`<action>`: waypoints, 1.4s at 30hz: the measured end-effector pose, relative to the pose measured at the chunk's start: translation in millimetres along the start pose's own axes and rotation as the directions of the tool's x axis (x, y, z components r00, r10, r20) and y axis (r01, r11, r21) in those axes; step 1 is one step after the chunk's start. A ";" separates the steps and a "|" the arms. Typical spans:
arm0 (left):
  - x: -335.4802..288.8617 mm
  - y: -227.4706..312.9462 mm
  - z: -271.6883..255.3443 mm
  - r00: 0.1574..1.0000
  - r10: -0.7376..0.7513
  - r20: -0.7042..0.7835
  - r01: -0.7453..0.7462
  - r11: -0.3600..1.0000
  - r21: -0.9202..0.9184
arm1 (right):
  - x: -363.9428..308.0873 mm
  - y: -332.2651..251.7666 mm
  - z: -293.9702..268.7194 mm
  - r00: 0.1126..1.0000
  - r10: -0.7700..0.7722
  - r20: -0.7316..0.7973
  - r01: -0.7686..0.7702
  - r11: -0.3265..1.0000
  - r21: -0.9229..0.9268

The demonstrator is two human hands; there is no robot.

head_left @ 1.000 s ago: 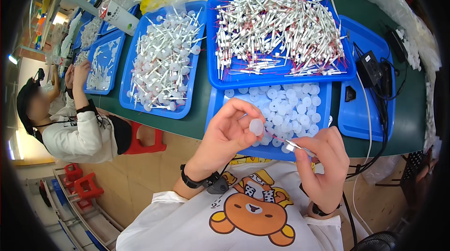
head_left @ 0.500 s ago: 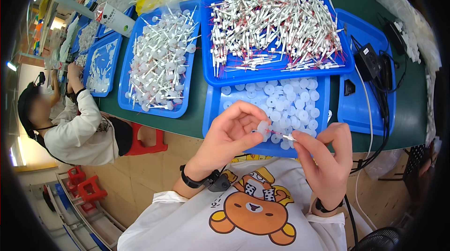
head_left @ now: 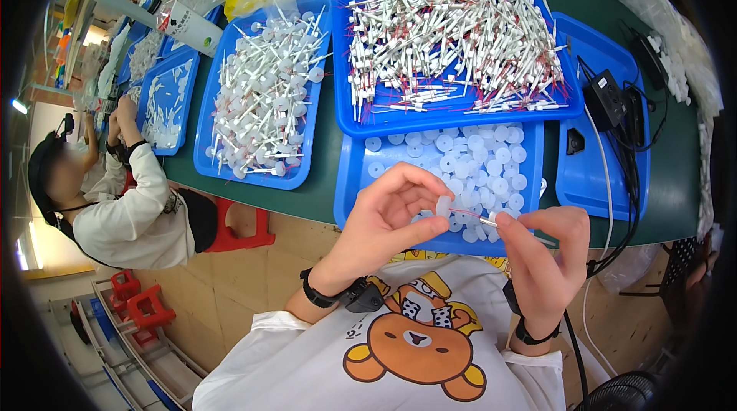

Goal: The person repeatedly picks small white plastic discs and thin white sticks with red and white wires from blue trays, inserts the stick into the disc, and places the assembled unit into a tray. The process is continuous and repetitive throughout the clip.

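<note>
Between the thumb and fingers of my left hand (head_left: 388, 215) is a small translucent white plastic disc (head_left: 444, 206), held on edge. My right hand (head_left: 546, 254) pinches a thin white stick-like part (head_left: 489, 221), whose red wires (head_left: 464, 213) stretch to the disc. Whether the wires pass through the disc I cannot tell. Both hands are over the near edge of a blue tray (head_left: 351, 181) of loose translucent discs (head_left: 484, 169). Overlapping its far side, another blue tray (head_left: 461, 125) holds a heap of white sticks with red wires (head_left: 453, 42).
On the left, a blue tray (head_left: 206, 131) holds discs with sticks attached (head_left: 265, 96). A blue tray (head_left: 591, 188) at right lies under black adapters (head_left: 606, 100) and cables. A white cup (head_left: 188, 27) stands far left. A co-worker (head_left: 130, 204) sits left near a red stool (head_left: 242, 227).
Both hands have shifted slightly right with the disc and the stick. The gap between disc and stick looks a little wider. The co-worker's hands have moved slightly.
</note>
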State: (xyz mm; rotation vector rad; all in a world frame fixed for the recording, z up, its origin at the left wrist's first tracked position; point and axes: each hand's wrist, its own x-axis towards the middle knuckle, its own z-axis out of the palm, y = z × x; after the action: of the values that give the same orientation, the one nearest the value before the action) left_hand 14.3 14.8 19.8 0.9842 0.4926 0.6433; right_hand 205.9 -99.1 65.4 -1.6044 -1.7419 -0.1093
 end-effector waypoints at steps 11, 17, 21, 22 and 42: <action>0.7 -7.7 -4.4 0.992 0.023 0.128 -0.011 0.995 -0.097 | -6.1 3.8 6.3 0.997 -0.015 -0.074 0.024 0.993 0.119; 0.8 -8.1 -4.6 0.990 -0.009 0.142 0.021 0.996 -0.083 | -7.4 4.8 3.6 0.998 -0.028 -0.050 0.032 0.996 0.086; 1.6 -7.3 -4.7 0.985 -0.024 0.172 0.041 0.994 -0.097 | -6.3 3.5 -0.5 0.999 -0.032 -0.028 0.033 0.997 0.065; 1.7 -7.4 -4.6 0.985 -0.025 0.173 0.042 0.994 -0.096 | -6.6 4.5 -1.2 0.999 -0.039 -0.026 0.040 0.997 0.064; 0.5 -8.0 4.0 0.972 0.216 0.096 -0.235 0.924 0.302 | -4.5 4.0 18.2 0.998 0.055 0.030 -0.061 0.961 0.269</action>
State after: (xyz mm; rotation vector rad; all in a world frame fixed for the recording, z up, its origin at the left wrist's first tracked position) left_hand 19.4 9.6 14.6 1.3715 0.4376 0.7531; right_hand 200.7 -92.4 48.1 -1.4588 -1.6450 0.1684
